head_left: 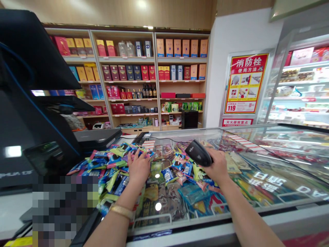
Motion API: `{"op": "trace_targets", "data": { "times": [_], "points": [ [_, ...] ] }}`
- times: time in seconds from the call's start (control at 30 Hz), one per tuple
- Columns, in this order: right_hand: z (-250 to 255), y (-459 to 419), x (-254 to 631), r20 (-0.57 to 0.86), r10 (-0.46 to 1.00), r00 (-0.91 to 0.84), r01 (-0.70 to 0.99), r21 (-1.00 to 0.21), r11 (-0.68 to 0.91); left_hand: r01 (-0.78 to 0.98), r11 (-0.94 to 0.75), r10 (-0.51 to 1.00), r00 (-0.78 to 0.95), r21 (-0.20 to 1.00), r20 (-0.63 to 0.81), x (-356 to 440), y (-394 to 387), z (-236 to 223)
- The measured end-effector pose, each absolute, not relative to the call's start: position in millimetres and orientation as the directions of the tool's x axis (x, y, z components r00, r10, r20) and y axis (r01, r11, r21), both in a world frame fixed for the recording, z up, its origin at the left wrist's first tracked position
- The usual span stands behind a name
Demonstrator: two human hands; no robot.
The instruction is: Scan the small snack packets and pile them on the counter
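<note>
My left hand [139,168] rests on the right edge of a large heap of small snack packets [106,163] in blue, green and pink wrappers. Its fingers are spread and point away from me. A black handheld barcode scanner [198,153] is gripped in my right hand [218,165], its head tilted up and to the left. Below the scanner lies a smaller group of similar packets [169,175] on the glass top of a chest freezer [151,231]. A gap of glass separates the two groups. The scanner and right hand partly hide the smaller group.
A black checkout screen [31,51] stands close on the left. Bagged goods show through the freezer glass. Shelves [156,82] of boxed bottles line the back, with a red fire-hydrant poster [246,84] and a lit display fridge [303,85] at right.
</note>
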State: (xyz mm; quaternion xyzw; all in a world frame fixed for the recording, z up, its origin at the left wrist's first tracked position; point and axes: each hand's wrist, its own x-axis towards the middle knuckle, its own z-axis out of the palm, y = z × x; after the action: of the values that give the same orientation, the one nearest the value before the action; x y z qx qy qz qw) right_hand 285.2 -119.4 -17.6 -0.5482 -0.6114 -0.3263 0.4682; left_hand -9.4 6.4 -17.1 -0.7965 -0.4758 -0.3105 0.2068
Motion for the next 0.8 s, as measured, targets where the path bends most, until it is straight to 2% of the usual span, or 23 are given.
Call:
{"op": "trace_targets", "data": {
  "times": [0.13, 0.27, 0.37, 0.43, 0.5, 0.57, 0.8],
  "points": [
    [-19, -119, 285, 0.93, 0.367, 0.033, 0.975, -0.111, 0.192, 0.81, -0.558, 0.584, 0.23, 0.179, 0.778, -9, 9, -11],
    [-18, -120, 284, 0.924, 0.382, 0.03, 0.976, -0.109, 0.189, 0.527, -0.656, 0.643, 0.013, 0.541, 0.766, -8, 11, -4],
    [-18, -120, 284, 0.92, 0.39, 0.035, 0.976, -0.114, 0.183, 0.213, -0.514, 0.829, -0.124, 0.831, 0.545, -4, 11, -5],
    [-18, -121, 284, 0.918, 0.395, 0.034, 0.976, -0.115, 0.183, 0.012, -0.356, 0.927, -0.121, 0.934, 0.355, 0, 10, -7],
    [-16, -122, 283, 0.914, 0.405, 0.025, 0.975, -0.112, 0.194, -0.113, -0.278, 0.96, -0.072, 0.954, 0.271, 4, 8, -9],
    [-14, -125, 280, 0.903, 0.429, -0.005, 0.969, -0.101, 0.225, -0.133, -0.304, 0.953, -0.048, 0.943, 0.3, 6, 7, -9],
    [-2, -135, 259, 0.803, 0.559, -0.206, 0.922, -0.032, 0.386, 0.137, -0.535, 0.841, -0.011, 0.833, 0.542, 6, 4, -10]
  ]
}}
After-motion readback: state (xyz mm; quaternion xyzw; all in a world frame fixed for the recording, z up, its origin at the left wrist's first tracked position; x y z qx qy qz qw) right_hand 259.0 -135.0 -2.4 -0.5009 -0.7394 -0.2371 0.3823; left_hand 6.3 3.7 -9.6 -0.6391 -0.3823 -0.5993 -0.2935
